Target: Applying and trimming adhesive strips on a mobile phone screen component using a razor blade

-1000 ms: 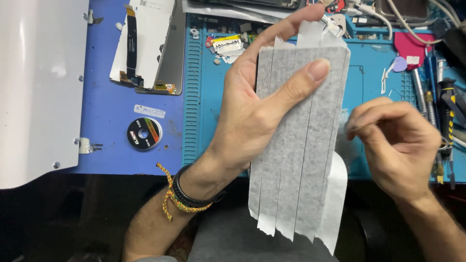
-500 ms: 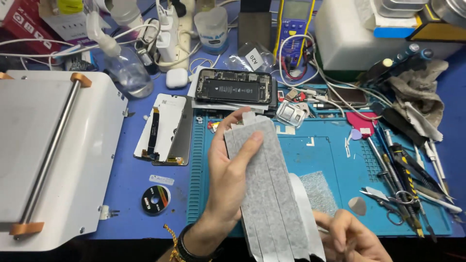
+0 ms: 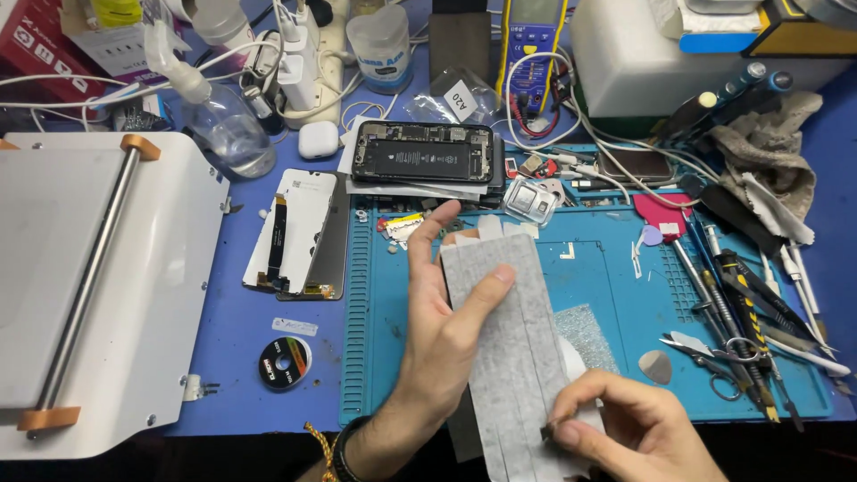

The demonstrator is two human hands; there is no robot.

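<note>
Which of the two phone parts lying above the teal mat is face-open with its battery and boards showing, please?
The opened black phone at the mat's top edge; its dark battery and boards show. The other, the screen panel on the blue surface, shows a white back with a flex strip.

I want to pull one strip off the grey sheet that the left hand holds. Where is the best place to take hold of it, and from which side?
Judging from its pose, take a strip at its near bottom end, coming from the right. The left hand covers the left side of the grey sheet, while the strip ends hang free at the bottom edge, where the right hand already pinches one.
</note>
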